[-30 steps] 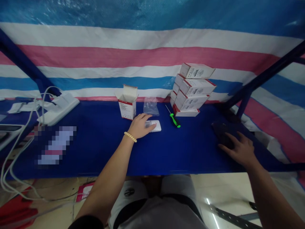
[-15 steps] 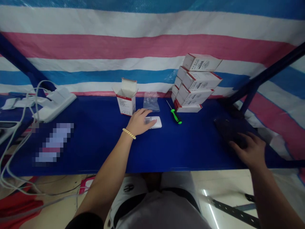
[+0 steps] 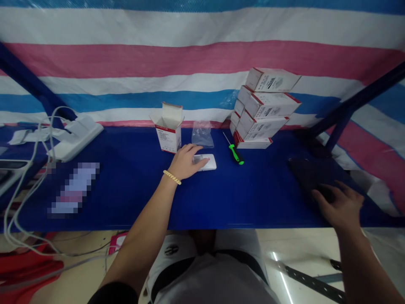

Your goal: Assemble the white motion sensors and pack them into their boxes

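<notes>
Makeshift workshop booth: blue bench (image 3: 240, 198), screwdriver (image 3: 235, 154) (striped tarpaulin (image 3: 133, 61) for walls)

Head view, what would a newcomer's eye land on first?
Probably the blue, white and pink striped sheet across the back. Then the stacked boxes at the back right of the table, the green-handled screwdriver at their front left, and the left hand touching a white device mid-table.

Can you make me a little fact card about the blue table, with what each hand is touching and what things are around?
Table: blue
Left hand: touching a small white device
Right hand: on a dark rounded object, maybe a computer mouse
Open box: upright, flaps up, behind the left hand
Clear plastic bag: right of the open box
Screwdriver: green and black, lying down
White-and-red boxes: stacked at the back
</notes>
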Motion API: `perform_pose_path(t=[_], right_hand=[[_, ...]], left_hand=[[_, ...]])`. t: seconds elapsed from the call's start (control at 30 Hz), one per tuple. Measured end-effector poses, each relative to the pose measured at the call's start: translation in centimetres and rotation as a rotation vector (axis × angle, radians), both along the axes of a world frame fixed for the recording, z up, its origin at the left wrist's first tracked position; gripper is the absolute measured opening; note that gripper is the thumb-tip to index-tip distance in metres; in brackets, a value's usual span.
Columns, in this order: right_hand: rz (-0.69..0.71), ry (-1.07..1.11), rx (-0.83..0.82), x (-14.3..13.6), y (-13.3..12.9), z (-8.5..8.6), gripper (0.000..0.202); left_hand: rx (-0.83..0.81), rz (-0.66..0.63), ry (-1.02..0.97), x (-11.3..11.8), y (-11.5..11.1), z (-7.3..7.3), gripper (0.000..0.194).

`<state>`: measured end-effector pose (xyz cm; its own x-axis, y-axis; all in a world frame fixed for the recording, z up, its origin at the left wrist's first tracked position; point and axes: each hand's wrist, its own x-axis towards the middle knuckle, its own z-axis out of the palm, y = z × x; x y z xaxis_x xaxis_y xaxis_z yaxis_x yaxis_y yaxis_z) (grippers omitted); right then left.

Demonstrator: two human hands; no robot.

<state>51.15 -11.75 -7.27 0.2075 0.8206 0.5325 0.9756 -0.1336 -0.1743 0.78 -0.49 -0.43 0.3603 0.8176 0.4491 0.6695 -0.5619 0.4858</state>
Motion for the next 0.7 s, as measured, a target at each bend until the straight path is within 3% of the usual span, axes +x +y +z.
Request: perform_pose_path(t=[0.27,0.7], right_hand=[[-0.148,0.12,-0.213,-2.9,-0.4,2.0,0.082],[-0.098,0.09,-0.13,-3.3,-0.6,2.0,0.08]], left_hand=[[0.014,-0.007,0.019,0.2,-0.2,0.2,0.039],[0.039,-0.006,0.019,0.2,-0.2,0.1,0.039]])
